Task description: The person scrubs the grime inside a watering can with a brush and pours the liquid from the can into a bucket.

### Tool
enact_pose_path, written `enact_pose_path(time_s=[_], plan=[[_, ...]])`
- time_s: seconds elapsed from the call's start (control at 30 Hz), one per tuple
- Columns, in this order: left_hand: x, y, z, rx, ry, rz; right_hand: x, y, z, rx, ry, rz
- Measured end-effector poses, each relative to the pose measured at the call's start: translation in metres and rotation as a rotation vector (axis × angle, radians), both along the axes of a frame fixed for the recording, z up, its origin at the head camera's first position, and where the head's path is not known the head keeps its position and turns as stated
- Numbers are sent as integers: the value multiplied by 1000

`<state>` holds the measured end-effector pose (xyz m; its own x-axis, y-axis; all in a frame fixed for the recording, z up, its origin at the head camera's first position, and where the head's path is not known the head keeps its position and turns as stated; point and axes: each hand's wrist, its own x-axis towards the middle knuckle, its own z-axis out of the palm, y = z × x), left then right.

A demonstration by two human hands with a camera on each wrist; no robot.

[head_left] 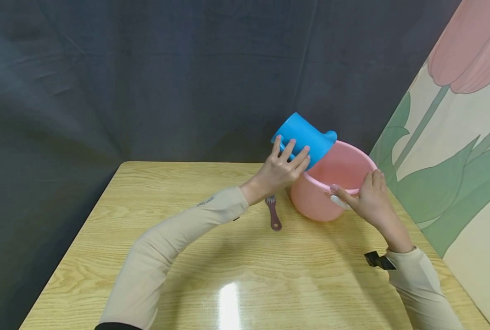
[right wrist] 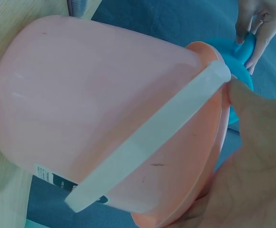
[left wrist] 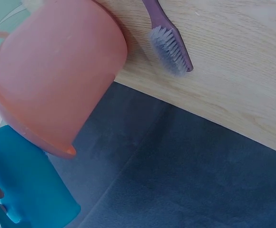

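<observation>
My left hand point(head_left: 280, 166) holds a blue plastic jug point(head_left: 304, 137) by its handle. The jug is tipped, its spout end lower and over the rim of a pink bucket point(head_left: 317, 201). With my right hand point(head_left: 370, 201) I grip the bucket's rim on the near right side, thumb near the white handle mount. In the right wrist view the bucket's white carrying handle point(right wrist: 147, 142) hangs down along its side. A purple brush point(left wrist: 173, 45) with pale bristles lies on the table left of the bucket. The jug's inside is hidden.
The wooden table point(head_left: 146, 256) ends at a dark curtain point(head_left: 187, 82) behind. To the right, a wall with a painted tulip point(head_left: 468, 50) stands close to the bucket. A label point(right wrist: 57, 178) is on the bucket's side.
</observation>
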<state>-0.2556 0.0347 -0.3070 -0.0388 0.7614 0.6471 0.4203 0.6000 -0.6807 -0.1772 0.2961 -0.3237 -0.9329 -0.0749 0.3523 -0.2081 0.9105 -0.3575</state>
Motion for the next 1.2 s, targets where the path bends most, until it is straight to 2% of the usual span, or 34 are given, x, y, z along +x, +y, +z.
enact_pose_path(time_s=[0.3, 0.8, 1.2], plan=[[0, 0, 0, -4, 18, 1, 0, -1, 1, -7, -10, 1], [0, 2, -1, -13, 27, 5, 1, 1, 1, -22, -75, -10], [1, 4, 1, -21, 38, 1, 1, -1, 2, 6, -31, -15]])
